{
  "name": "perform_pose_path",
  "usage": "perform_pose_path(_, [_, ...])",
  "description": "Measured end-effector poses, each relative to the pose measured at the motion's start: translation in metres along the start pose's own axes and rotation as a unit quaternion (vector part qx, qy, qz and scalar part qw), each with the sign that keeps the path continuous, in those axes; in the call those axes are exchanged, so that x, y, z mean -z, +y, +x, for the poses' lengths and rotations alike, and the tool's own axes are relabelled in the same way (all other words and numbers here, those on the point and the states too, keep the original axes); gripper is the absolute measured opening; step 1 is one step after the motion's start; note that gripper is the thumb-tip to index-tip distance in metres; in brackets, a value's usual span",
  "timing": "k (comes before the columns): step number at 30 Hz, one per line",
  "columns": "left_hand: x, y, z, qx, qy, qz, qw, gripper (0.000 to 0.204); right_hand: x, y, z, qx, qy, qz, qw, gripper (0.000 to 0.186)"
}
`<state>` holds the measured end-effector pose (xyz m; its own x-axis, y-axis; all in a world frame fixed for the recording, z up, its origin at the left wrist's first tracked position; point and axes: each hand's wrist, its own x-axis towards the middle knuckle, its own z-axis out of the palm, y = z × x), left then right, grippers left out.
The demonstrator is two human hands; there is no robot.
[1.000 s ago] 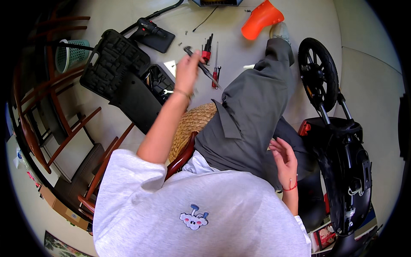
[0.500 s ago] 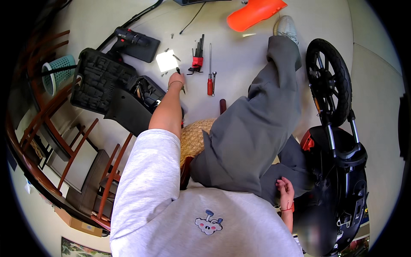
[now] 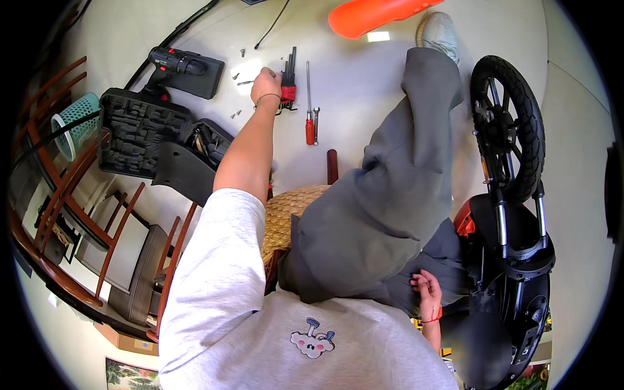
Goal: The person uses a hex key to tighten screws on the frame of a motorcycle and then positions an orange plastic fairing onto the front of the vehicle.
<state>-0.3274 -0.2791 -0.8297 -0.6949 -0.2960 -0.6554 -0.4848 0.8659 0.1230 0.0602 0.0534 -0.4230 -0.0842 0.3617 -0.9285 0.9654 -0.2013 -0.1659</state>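
My left hand (image 3: 265, 84) is stretched forward over the floor, its fingers curled down beside the hex key set (image 3: 288, 88), which has black keys in a red holder. What the fingertips hold or touch is hidden behind the hand. Small screws (image 3: 236, 114) lie around that hand. Just right of the key set are a red-handled screwdriver (image 3: 309, 130) and a small wrench (image 3: 316, 123), side by side. My right hand (image 3: 427, 292) rests near my grey trouser leg, fingers loosely bent and apart, holding nothing visible.
A black cordless drill (image 3: 179, 63) and an open black tool case (image 3: 140, 127) are on the left. Beyond them stand a teal basket (image 3: 78, 123) and wooden chairs (image 3: 117, 234). An orange panel (image 3: 374, 18) lies ahead. A black two-wheeler (image 3: 510, 130) is at the right.
My left hand has moved forward to the hex key set; a small dark piece showed at its fingertips before and is now out of sight. My right hand stays near the leg.
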Motion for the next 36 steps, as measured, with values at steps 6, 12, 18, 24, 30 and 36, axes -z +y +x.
perform_pose_path(6, [-0.010,0.002,0.009,-0.008,-0.005,0.039,0.999,0.025,0.001,0.000,0.001,0.000,0.005,0.006,1.000,0.030])
perform_pose_path(12, [0.007,-0.016,0.023,0.002,0.061,-0.074,0.995,0.034,0.000,0.006,0.003,0.021,-0.002,0.022,1.000,0.030])
perform_pose_path(18, [0.099,0.019,-0.015,-0.088,0.061,-0.421,0.901,0.017,-0.009,0.010,0.004,0.076,0.020,0.058,0.995,0.027])
perform_pose_path(24, [0.206,0.114,-0.228,-0.153,-0.316,-0.636,0.687,0.003,-0.049,-0.047,-0.016,0.246,0.016,0.094,0.964,0.026])
perform_pose_path(30, [0.194,0.123,-0.412,-0.198,-0.510,-0.557,0.624,0.002,-0.063,-0.103,-0.071,0.375,-0.093,0.362,0.848,0.038])
perform_pose_path(36, [0.158,0.090,-0.489,-0.195,-0.597,-0.491,0.603,0.005,-0.034,-0.063,-0.097,0.403,-0.018,0.401,0.822,0.023])
